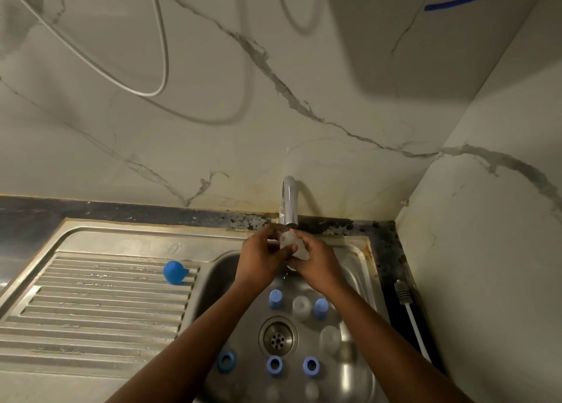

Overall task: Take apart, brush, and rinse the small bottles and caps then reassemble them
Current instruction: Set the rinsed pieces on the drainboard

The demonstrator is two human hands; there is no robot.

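Left grip (pixel 261 258) and right grip (pixel 317 263) both pinch the small clear bottle (pixel 287 241) under the tap (pixel 288 202), blue caps (pixel 275 298) strewn in the sink (pixel 360 270).

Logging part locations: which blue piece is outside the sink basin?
The round blue piece on the ribbed drainboard, left of the basin; the other blue pieces lie inside it around the drain.

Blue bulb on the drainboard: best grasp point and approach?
Blue bulb: pinch the round body from above, probably. It lies on its side on the ribbed drainboard, short neck toward the basin, nothing beside it. Left hand and right hand hold a clear bottle.
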